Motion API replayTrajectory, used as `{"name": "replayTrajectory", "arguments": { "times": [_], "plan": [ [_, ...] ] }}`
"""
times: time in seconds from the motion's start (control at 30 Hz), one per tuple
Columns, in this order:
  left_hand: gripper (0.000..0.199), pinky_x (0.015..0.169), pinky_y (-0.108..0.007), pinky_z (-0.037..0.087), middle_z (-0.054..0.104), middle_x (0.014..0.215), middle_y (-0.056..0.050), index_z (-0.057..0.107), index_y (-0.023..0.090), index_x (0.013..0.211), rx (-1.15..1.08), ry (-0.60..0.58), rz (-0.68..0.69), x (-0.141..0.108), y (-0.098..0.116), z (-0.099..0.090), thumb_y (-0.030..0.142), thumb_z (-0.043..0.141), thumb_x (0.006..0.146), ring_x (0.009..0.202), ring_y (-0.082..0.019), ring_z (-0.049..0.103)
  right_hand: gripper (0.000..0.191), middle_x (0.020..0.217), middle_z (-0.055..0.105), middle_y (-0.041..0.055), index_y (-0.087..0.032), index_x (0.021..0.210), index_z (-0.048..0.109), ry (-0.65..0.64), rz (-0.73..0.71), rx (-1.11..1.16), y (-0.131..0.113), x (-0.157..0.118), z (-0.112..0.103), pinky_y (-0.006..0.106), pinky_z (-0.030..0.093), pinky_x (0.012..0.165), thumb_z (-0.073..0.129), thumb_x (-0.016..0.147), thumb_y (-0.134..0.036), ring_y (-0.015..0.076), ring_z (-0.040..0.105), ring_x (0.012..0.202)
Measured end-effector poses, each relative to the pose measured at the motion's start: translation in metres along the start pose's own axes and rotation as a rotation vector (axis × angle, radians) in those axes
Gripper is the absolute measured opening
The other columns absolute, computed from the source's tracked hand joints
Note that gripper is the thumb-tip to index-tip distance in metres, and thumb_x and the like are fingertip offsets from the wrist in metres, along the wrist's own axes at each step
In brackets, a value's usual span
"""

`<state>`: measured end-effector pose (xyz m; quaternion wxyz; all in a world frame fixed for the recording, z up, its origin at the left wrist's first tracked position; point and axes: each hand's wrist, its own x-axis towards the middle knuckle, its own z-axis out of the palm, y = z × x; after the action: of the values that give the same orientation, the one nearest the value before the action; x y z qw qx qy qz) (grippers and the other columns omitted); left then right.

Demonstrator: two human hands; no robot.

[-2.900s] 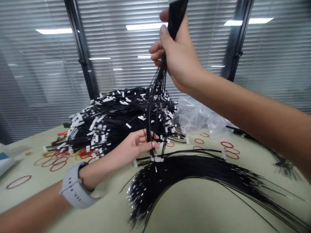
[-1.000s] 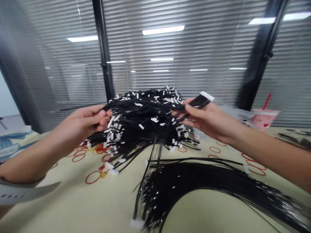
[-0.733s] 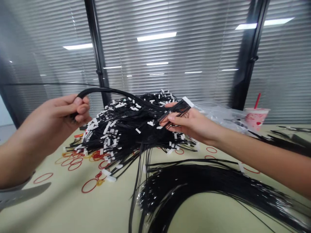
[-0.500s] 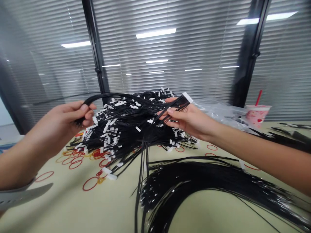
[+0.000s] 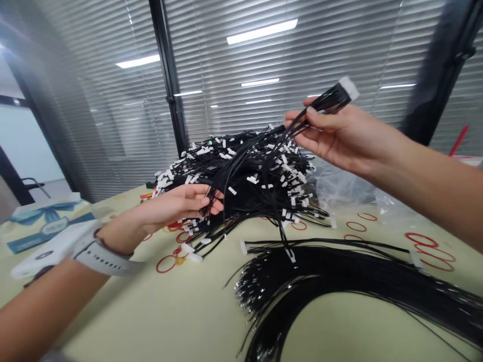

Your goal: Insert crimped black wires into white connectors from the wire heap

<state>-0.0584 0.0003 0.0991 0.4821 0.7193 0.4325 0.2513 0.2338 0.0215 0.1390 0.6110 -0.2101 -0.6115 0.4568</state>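
A black wire harness (image 5: 249,143) is stretched between my hands above a heaped pile. My right hand (image 5: 335,133) is raised and pinches it just behind a wide white connector (image 5: 349,87), which points up and right. Lower down, my left hand (image 5: 188,202) has thumb and fingers closed on the harness's other end, in front of the pile. That heap (image 5: 264,193) is made of black wires with many small white connectors. From the raised strand, I cannot tell where some wires pass into the heap.
A thick curved bundle of black wires (image 5: 350,271) with bare shiny tips lies in front. Red rubber bands (image 5: 166,264) are scattered on the table (image 5: 151,322). Clear plastic bags (image 5: 339,188) sit at right, a tissue pack (image 5: 49,221) at left. Blinds (image 5: 234,65) stand behind.
My right hand has risen and moved right with the connector. My left hand has moved right and down along the harness. The view has turned left.
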Motion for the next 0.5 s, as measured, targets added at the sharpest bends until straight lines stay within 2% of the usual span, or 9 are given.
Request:
{"name": "replayTrajectory", "arguments": {
  "times": [0.1, 0.2, 0.37, 0.5],
  "plan": [
    [0.026, 0.087, -0.027, 0.041, 0.06, 0.109, -0.008, 0.055, 0.019, 0.108, -0.008, -0.028, 0.024, 0.005, -0.001, 0.009, 0.029, 0.049, 0.084, 0.104, -0.018, 0.053, 0.01, 0.097, 0.064, -0.0024, -0.019, 0.088, 0.055, 0.019, -0.01, -0.02, -0.006, 0.001, 0.0, 0.016, 0.048, 0.077, 0.055, 0.08, -0.014, 0.0064, 0.059, 0.092],
    [0.027, 0.088, -0.03, 0.041, 0.059, 0.112, -0.008, 0.054, 0.02, 0.109, -0.015, -0.056, 0.037, 0.01, -0.002, 0.014, 0.027, 0.049, 0.084, 0.107, -0.018, 0.052, 0.012, 0.098, 0.064, -0.0038, -0.019, 0.09, 0.055, 0.058, -0.017, -0.061, -0.01, 0.003, -0.001, 0.016, 0.047, 0.078, 0.053, 0.08, -0.013, 0.0039, 0.059, 0.09],
    [0.024, 0.083, -0.026, 0.044, 0.06, 0.11, -0.006, 0.054, 0.02, 0.106, -0.036, -0.108, 0.077, 0.018, -0.002, 0.021, 0.022, 0.051, 0.082, 0.1, -0.015, 0.055, 0.01, 0.103, 0.063, -0.0058, -0.019, 0.088, 0.057, 0.073, -0.04, -0.107, -0.015, 0.008, -0.004, 0.015, 0.045, 0.079, 0.053, 0.08, -0.016, 0.0035, 0.057, 0.096],
    [0.024, 0.077, -0.023, 0.046, 0.06, 0.106, -0.006, 0.055, 0.019, 0.104, -0.037, -0.105, 0.118, 0.024, -0.002, 0.027, 0.021, 0.054, 0.08, 0.091, -0.013, 0.058, 0.01, 0.097, 0.065, -0.0093, -0.021, 0.087, 0.055, 0.111, -0.033, -0.107, -0.02, 0.009, -0.005, 0.015, 0.045, 0.081, 0.052, 0.079, -0.016, 0.0024, 0.057, 0.096]
  ]
}}
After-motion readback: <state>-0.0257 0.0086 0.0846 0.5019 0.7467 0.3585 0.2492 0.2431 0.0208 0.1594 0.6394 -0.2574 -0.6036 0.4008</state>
